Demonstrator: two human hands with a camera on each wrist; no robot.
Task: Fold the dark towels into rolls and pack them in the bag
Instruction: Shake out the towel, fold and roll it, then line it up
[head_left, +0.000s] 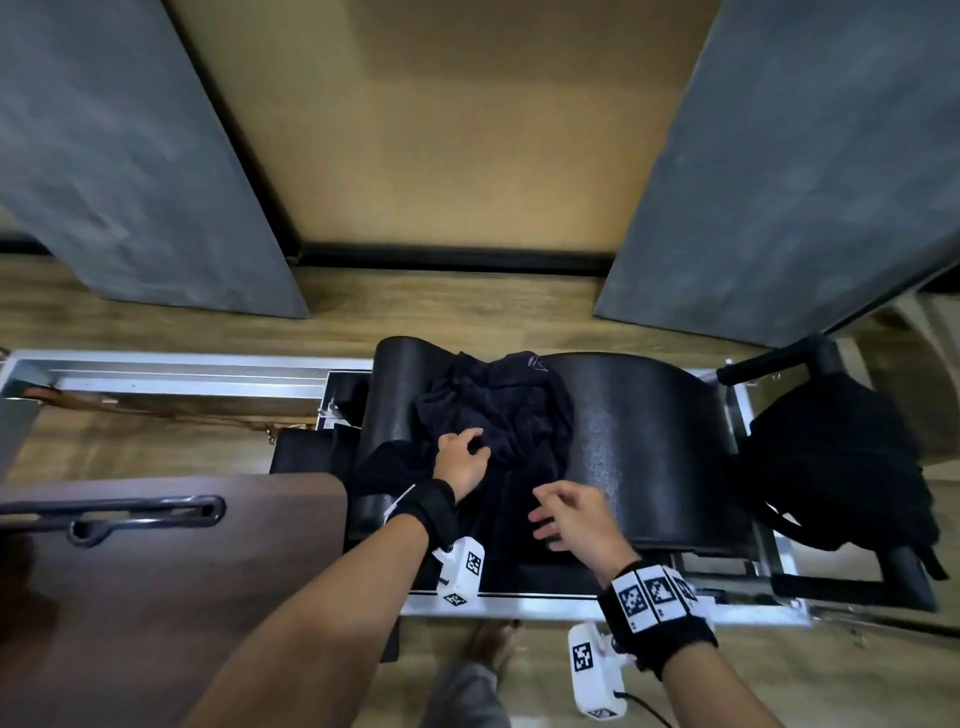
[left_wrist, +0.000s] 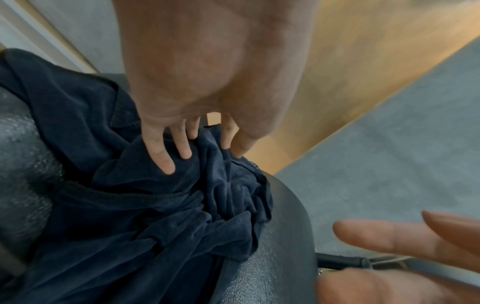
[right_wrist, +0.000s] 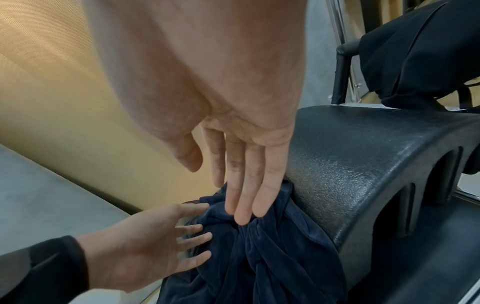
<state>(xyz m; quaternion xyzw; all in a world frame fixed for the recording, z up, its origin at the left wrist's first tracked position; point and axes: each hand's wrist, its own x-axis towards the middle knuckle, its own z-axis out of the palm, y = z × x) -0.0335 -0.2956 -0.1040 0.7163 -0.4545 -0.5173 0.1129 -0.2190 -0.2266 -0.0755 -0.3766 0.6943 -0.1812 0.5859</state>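
Pebbled black arched pad (head_left: 649, 441); crumpled velvety navy towel (head_left: 498, 410) draped.

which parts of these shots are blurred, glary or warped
Head view: wide-angle bend in the grey panels, right hand slightly smeared, soft sheen on the black arched pad. Left wrist view: left hand looms large and soft, dark towels sharper. Right wrist view: palm oversized, pad's pebbled surface catches light, the bag nearly featureless black.

No words or numbers can be read anywhere. The wrist bands (head_left: 655, 597) carry only black-and-white square code patterns.
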